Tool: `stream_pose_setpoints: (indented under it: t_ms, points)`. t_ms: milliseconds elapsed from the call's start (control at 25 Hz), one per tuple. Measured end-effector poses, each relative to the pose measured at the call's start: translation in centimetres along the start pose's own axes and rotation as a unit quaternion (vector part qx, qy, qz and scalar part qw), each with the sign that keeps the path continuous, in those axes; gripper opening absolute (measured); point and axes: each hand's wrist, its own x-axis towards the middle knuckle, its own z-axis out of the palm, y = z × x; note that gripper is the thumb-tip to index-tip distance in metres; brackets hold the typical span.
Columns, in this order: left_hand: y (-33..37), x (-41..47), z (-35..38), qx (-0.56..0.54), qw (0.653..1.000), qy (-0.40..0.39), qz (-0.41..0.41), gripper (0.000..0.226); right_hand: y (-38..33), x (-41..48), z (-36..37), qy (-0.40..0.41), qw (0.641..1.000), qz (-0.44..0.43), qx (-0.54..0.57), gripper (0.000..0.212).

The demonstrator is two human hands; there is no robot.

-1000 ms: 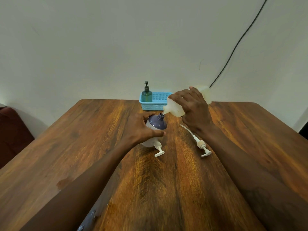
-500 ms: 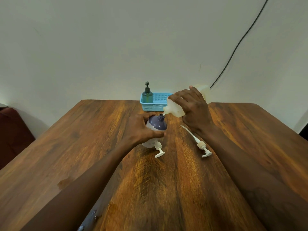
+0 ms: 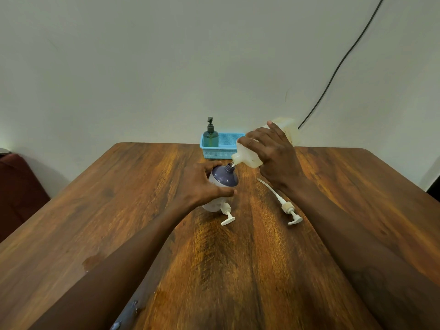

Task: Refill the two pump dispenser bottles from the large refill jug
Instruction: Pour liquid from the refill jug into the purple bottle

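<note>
My left hand (image 3: 201, 184) grips a round purple-topped dispenser bottle (image 3: 225, 178) standing on the wooden table (image 3: 238, 258), its neck open. My right hand (image 3: 273, 156) holds the translucent refill jug (image 3: 247, 153) tilted down to the left, its spout right over the bottle's neck. A white pump head (image 3: 228, 216) lies just in front of the bottle. A second white pump with a long tube (image 3: 284, 206) lies to the right. A green pump bottle (image 3: 210, 136) stands in a blue basket (image 3: 226, 147) at the table's far edge.
A white wall rises directly behind the table, with a black cable (image 3: 338, 65) running diagonally down it. A dark red seat (image 3: 16, 186) sits at the left beyond the table. Small wet drops (image 3: 128, 313) mark the table's near part.
Both hands keep the same hold. The jug and the bottle stay almost where they were, with the spout still at the neck.
</note>
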Motion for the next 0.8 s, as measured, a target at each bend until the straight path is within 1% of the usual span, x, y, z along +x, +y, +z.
stream_pose_setpoints:
  t_ms: [320, 600, 800]
  points:
    - [0.0, 0.1, 0.0, -0.005, 1.0, -0.007, 0.0, 0.072, -0.1, 0.3, -0.3, 0.0, 1.0, -0.026, -0.009, 0.066]
    - [0.0, 0.1, 0.0, -0.001, 1.0, -0.009, -0.002, 0.073, -0.3, 0.5, -0.8, 0.007, 0.998, -0.066, -0.02, 0.05]
    - [-0.2, 0.1, 0.0, -0.004, 1.0, -0.007, 0.005, 0.072, -0.5, 0.8, -0.9, 0.002, 0.995, -0.096, -0.029, 0.05]
